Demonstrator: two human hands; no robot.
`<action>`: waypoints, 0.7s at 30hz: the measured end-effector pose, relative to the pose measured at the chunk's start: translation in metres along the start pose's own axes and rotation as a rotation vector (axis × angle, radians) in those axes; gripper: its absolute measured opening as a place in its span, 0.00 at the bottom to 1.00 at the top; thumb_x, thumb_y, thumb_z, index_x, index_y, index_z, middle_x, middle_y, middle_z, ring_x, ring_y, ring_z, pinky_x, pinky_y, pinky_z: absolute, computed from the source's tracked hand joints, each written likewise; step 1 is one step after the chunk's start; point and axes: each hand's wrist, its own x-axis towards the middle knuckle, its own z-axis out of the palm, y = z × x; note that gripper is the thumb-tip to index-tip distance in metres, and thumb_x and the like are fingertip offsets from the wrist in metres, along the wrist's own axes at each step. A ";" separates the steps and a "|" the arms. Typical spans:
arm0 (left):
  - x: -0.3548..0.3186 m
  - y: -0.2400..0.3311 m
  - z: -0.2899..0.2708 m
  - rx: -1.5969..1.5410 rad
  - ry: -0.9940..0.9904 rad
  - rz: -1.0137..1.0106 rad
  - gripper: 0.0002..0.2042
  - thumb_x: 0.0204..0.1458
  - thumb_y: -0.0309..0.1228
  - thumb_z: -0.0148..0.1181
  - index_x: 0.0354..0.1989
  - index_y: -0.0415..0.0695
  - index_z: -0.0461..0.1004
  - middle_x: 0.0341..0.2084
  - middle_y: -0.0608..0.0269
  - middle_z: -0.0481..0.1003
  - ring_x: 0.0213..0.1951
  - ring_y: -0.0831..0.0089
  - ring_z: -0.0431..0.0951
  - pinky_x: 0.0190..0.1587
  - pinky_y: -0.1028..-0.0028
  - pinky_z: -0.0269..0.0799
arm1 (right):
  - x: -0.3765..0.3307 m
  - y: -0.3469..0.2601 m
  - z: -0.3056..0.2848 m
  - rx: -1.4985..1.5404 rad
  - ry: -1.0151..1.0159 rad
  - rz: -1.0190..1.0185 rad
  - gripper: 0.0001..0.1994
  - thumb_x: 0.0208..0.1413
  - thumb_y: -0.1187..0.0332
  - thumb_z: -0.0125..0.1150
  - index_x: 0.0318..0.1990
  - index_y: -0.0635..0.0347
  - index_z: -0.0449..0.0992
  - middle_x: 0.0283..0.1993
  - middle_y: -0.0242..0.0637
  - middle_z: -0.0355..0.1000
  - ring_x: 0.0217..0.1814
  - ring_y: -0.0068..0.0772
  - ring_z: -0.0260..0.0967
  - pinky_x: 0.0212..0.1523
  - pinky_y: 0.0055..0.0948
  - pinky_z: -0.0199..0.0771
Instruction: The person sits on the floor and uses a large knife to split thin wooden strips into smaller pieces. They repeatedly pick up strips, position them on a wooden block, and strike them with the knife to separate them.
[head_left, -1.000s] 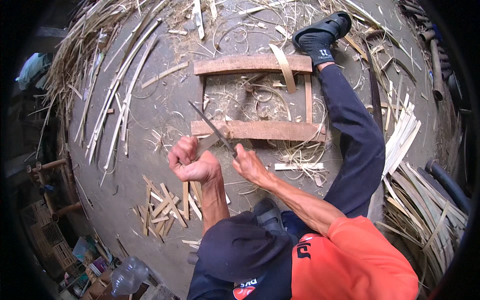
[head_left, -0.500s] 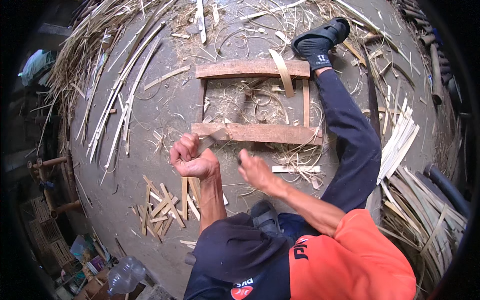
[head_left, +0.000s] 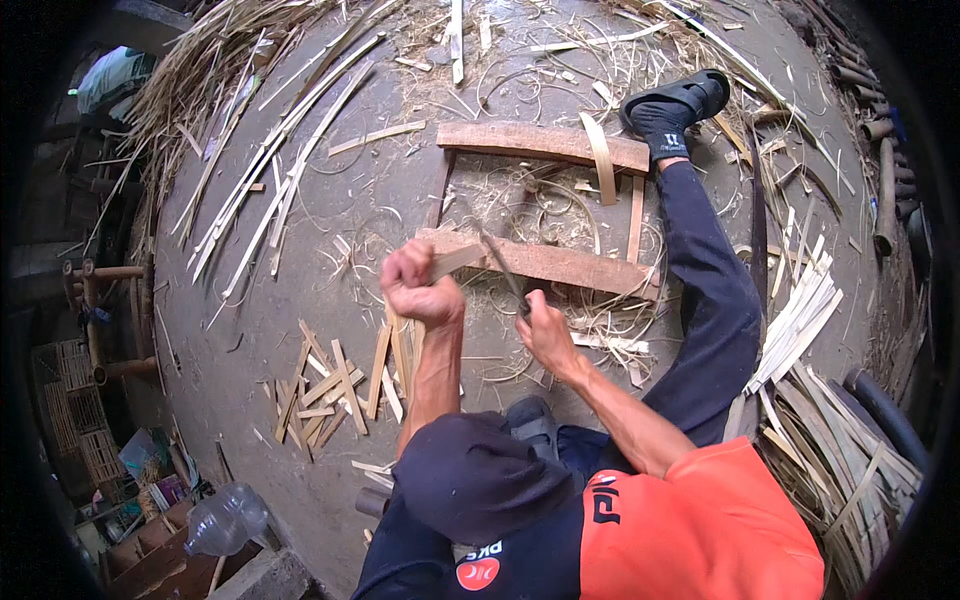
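Note:
My left hand (head_left: 425, 287) is closed round a short, flat bamboo strip (head_left: 457, 262), whose free end reaches the near rail of a low wooden frame (head_left: 590, 273). To its right, my right hand (head_left: 549, 333) grips the handle of a knife (head_left: 507, 268). The thin, dark blade slants up and left over the near rail, its tip close to the strip's end. I cannot tell whether blade and strip touch. A curved pale strip (head_left: 600, 160) lies across the frame's far rail.
Left of my legs lies a pile of short strips (head_left: 325, 395). Long strips (head_left: 285, 165) spread at far left; a bundle of slats (head_left: 850, 450) lies at right. Shavings litter the floor. My sandalled foot (head_left: 680, 105) is beside the frame's far right corner. A plastic bottle (head_left: 228, 520) stands lower left.
The whole scene has shifted right and slightly up in view. The knife blade, hardly visible before, now shows slanting up from my right hand. The strip, blurred earlier, appears clearer.

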 end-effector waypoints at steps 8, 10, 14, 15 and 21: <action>-0.004 -0.002 0.010 0.010 0.020 0.000 0.17 0.52 0.30 0.36 0.11 0.50 0.45 0.10 0.73 0.43 0.17 0.78 0.44 0.23 0.75 0.44 | -0.013 0.008 0.018 0.047 0.154 -0.078 0.11 0.53 0.66 0.51 0.34 0.66 0.60 0.12 0.44 0.59 0.15 0.42 0.61 0.19 0.38 0.61; -0.004 -0.006 0.015 -0.013 0.017 -0.013 0.17 0.52 0.31 0.35 0.11 0.51 0.45 0.10 0.72 0.43 0.17 0.78 0.44 0.23 0.75 0.44 | -0.008 0.048 0.023 -0.053 -0.020 0.102 0.10 0.51 0.70 0.53 0.34 0.65 0.60 0.12 0.45 0.59 0.15 0.42 0.61 0.19 0.38 0.61; -0.003 -0.005 0.005 0.007 0.031 -0.051 0.17 0.53 0.31 0.35 0.12 0.50 0.45 0.10 0.72 0.44 0.17 0.78 0.45 0.25 0.75 0.46 | -0.014 0.013 0.006 -0.115 0.098 -0.141 0.11 0.48 0.74 0.55 0.33 0.67 0.59 0.15 0.50 0.62 0.19 0.50 0.65 0.20 0.40 0.62; 0.000 -0.008 0.008 -0.004 0.015 -0.044 0.17 0.53 0.32 0.35 0.11 0.50 0.45 0.10 0.72 0.44 0.17 0.78 0.45 0.25 0.75 0.46 | -0.015 0.025 0.008 -0.050 0.170 -0.236 0.13 0.47 0.73 0.56 0.34 0.68 0.58 0.17 0.53 0.64 0.23 0.54 0.67 0.21 0.42 0.62; -0.001 -0.002 -0.012 -0.029 0.168 -0.074 0.16 0.52 0.35 0.36 0.13 0.50 0.47 0.11 0.73 0.45 0.18 0.79 0.48 0.24 0.75 0.45 | -0.023 0.015 0.000 -0.193 -0.183 0.208 0.12 0.48 0.70 0.53 0.33 0.69 0.58 0.19 0.57 0.63 0.24 0.60 0.65 0.24 0.46 0.61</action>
